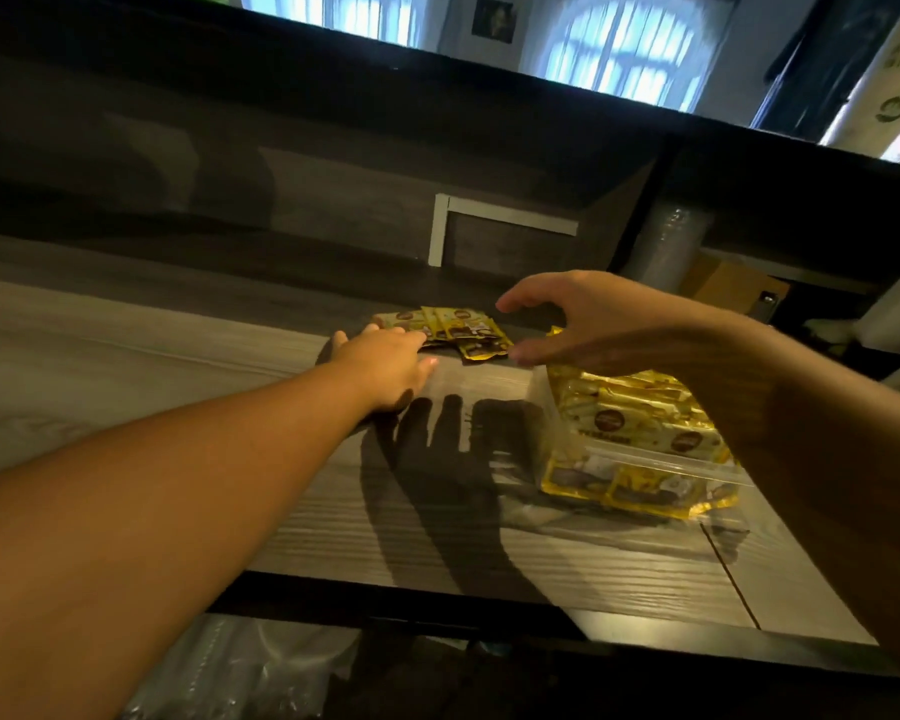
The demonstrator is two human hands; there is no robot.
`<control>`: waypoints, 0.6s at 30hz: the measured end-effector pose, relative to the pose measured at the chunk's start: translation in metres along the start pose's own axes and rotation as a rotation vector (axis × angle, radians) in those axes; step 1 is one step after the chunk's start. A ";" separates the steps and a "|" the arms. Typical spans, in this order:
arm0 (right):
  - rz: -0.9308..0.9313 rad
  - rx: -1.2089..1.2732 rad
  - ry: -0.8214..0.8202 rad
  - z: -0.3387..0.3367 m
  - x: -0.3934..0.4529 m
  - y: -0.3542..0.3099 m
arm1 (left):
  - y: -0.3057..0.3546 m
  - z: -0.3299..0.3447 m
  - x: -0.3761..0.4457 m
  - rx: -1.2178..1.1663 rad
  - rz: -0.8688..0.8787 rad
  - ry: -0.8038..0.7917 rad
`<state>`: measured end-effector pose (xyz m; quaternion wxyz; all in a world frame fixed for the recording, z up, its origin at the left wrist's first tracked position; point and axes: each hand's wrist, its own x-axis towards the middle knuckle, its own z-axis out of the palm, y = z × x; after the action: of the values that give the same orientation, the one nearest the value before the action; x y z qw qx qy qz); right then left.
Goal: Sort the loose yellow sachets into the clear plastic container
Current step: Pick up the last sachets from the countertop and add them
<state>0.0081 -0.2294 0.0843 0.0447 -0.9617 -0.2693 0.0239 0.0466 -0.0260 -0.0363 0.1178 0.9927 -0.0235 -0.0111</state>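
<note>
Loose yellow sachets (453,332) in a small fanned heap, flat on the grey wood-grain counter (178,366), on the far-left side of the clear plastic container (640,439) and just beside its far corner. Long axis of the heap roughly left to right across the counter, single sachets overlapping at slight angles. Container already holding many sachets, stacked on edge above and lying flat below, near side of the heap and to its right.

Left hand (385,363) reaching in from the container's left, fingers straight and together, tips touching the near-left edge of the heap, nothing pinched. Right hand (572,319) hovering above the container's far corner, thumb and fingers spread into a wide claw facing the heap's right end, holding nothing, apart from the sachets.

Left hand nearer, already in contact; right hand a short way off. Probably a gather from both ends, then a short carry toward the container. Risk: sachets sliding out of the fan.

White L-shaped strip (468,220) on the dark back panel, beyond the heap.
</note>
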 end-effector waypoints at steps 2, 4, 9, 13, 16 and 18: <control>-0.010 -0.031 -0.019 0.003 0.010 -0.004 | 0.001 -0.001 0.001 0.007 -0.007 0.106; -0.010 -0.068 -0.016 0.005 0.019 -0.007 | -0.001 -0.002 -0.001 0.048 -0.002 0.208; 0.053 -0.066 -0.002 0.016 0.052 -0.023 | -0.020 -0.008 -0.015 -0.005 -0.010 0.108; 0.158 -0.118 -0.039 0.030 0.084 -0.048 | -0.033 -0.015 -0.036 -0.116 0.014 0.081; 0.249 -0.121 -0.113 0.041 0.104 -0.062 | -0.039 -0.014 -0.053 -0.286 0.041 0.207; 0.324 -0.092 -0.133 0.049 0.116 -0.065 | -0.044 -0.012 -0.062 -0.463 0.071 0.417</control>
<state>0.0705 -0.1102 0.0394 -0.0217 -0.9899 -0.1139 0.0821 -0.0129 0.0221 -0.0340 0.3434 0.9189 -0.0305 0.1916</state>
